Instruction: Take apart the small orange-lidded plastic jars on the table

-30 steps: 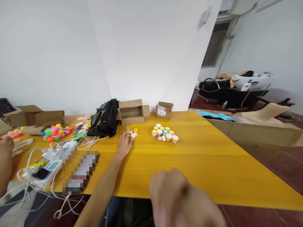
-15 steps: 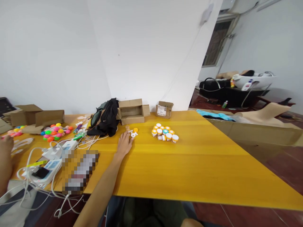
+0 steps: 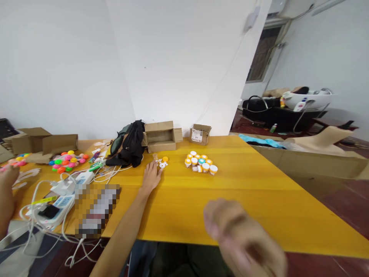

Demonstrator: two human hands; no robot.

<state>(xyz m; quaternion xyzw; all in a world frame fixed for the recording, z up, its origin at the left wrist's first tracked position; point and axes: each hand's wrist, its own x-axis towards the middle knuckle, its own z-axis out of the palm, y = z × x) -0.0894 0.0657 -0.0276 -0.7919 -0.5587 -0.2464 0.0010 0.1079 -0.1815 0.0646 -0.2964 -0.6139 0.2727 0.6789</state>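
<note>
My left hand (image 3: 151, 177) lies flat on the yellow table (image 3: 245, 200), arm stretched forward, fingers extended and open. Its fingertips touch small white pieces (image 3: 162, 164) beside an orange cap (image 3: 165, 158) and a tiny clear vial (image 3: 155, 156). A cluster of small jars with orange and white lids (image 3: 201, 162) stands to the right of them. My right hand (image 3: 243, 238) is raised close to the camera at the lower right, smeared by motion, so its fingers cannot be read.
Open cardboard boxes (image 3: 160, 135) and a black bag (image 3: 129, 144) sit at the back by the wall. Power strips with white cables (image 3: 62, 196) and colourful balls (image 3: 67, 161) cover the left. Another person's hand (image 3: 7, 188) shows at the left edge.
My right hand dropped out of sight half a second ago and has come back up into view at the lower right. My left hand has stayed in place.
</note>
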